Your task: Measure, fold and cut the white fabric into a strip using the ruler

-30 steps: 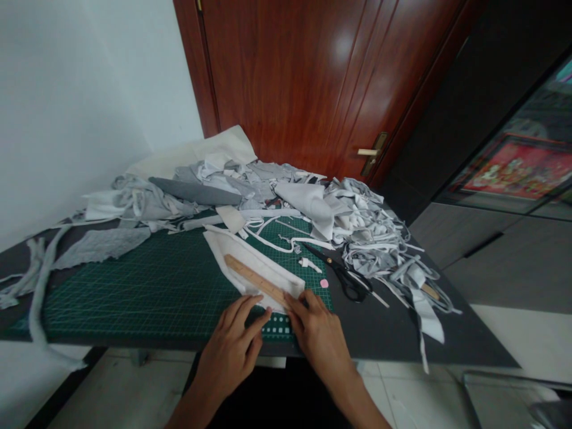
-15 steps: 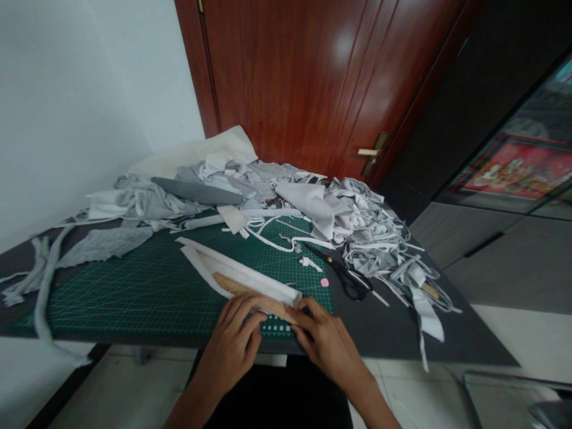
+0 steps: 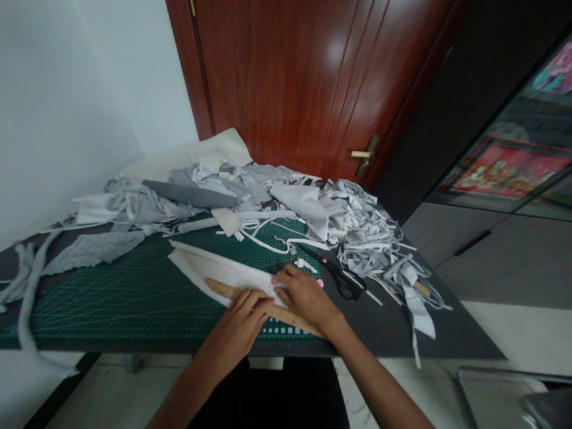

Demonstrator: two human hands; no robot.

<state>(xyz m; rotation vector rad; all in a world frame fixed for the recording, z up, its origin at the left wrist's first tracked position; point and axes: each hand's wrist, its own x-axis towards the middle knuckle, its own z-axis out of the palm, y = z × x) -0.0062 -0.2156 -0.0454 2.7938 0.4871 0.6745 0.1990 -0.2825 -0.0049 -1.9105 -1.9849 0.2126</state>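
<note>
A long piece of white cloth (image 3: 250,275) lies slanted on the green cutting mat (image 3: 134,298), its far edge folded over. A narrow tan wooden strip (image 3: 292,319) with a rounded end rests on the cloth and runs past its right end. My left hand (image 3: 243,319) holds the strip down near its middle, fingers together over it. The fingers of my right hand (image 3: 308,298) are curled onto the folded edge at the cloth's right end; the fingertips are partly hidden. That wrist is above the strip's right part.
Black-handled scissors (image 3: 342,277) lie right of my right hand, beside a small white scrap (image 3: 306,265). Grey and white fabric scraps (image 3: 361,226) are heaped along the back and right of the dark table (image 3: 402,339). A long pale strip (image 3: 29,316) hangs over the front-left edge.
My right hand has moved from the wooden strip's right end up and left onto the cloth's folded edge. My left hand stays on the strip. The whole view has shifted slightly.
</note>
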